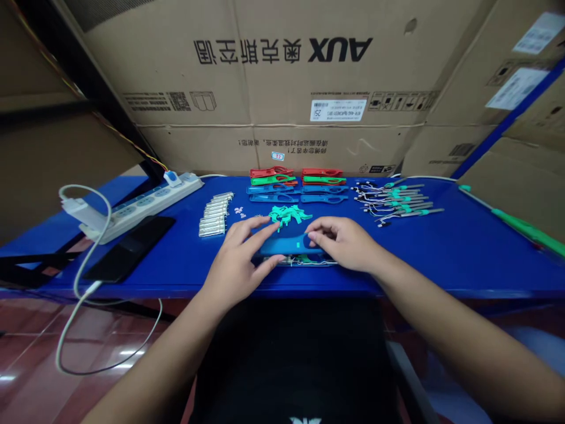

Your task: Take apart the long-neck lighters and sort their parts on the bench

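Note:
Between my hands is a blue plastic handle casing half (282, 245), with an opening near its right end and a small green piece on its face. My left hand (238, 259) grips the left end, fingers behind and thumb in front. My right hand (344, 242) closes in a pinch at the right end. Just below and in front lies another casing part (304, 260) with wires, a metal piece and a green piece inside, partly hidden. Behind the casing is a pile of small green plastic pieces (286, 215).
Red, green and blue casings (298, 185) lie in stacks at the back. White-and-metal parts (215, 215) are lined up left; wired metal rods (397, 200) lie right. A power strip (145, 203) and black phone (130, 248) with a cable occupy the far left. Cardboard boxes (282, 76) wall the back.

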### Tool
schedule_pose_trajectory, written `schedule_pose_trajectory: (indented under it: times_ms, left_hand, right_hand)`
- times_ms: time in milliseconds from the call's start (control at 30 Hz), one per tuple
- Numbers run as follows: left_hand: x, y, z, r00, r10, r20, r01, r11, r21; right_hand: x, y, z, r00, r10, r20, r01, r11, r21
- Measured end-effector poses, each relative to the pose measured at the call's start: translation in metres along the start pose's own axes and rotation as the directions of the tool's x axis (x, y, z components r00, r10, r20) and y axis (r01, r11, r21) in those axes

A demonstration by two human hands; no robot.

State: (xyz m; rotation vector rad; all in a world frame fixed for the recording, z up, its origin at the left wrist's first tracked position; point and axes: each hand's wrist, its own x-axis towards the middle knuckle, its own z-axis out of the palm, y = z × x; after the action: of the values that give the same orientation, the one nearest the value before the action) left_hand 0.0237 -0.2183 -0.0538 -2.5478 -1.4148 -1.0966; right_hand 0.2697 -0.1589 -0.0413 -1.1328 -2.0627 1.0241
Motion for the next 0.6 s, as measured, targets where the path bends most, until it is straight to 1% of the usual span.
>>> schedule_pose_trajectory:
  times_ms: [67,167,200,267,333,433,600]
  left_hand:
    - [-0.001,-0.005,0.0,0.998,0.009,0.057,-0.006,0.999,-0.053]
    - [-0.003,-0.01,0.001,0.987,-0.036,0.159,0.058,0.989,-0.135]
    - [-0.003,-0.01,0.001,0.981,-0.056,0.187,0.084,0.986,-0.145]
    - [-0.002,-0.009,0.003,0.968,-0.074,0.242,0.114,0.981,-0.156]
    - [-0.001,-0.009,0.005,0.952,-0.083,0.294,0.137,0.976,-0.17]
    - [0.003,-0.009,0.007,0.936,-0.098,0.339,0.169,0.968,-0.185]
    - [0.009,-0.012,0.006,0.929,-0.066,0.364,0.133,0.978,-0.163]
  right_hand:
    - [-0.004,0.002,0.005,1.0,-0.001,0.0,0.001,0.999,-0.047]
    - [-0.009,0.002,0.002,0.992,-0.125,0.017,0.125,0.963,-0.239]
    - [-0.011,0.001,0.0,0.986,-0.164,0.04,0.168,0.94,-0.295]
    - [-0.014,0.0,-0.004,0.973,-0.204,0.111,0.231,0.902,-0.366]
    - [-0.015,0.002,-0.006,0.963,-0.21,0.167,0.261,0.878,-0.401]
    - [-0.015,0.005,-0.006,0.962,-0.199,0.187,0.261,0.87,-0.419]
    - [-0.013,0.002,-0.004,0.97,-0.118,0.211,0.206,0.86,-0.468]
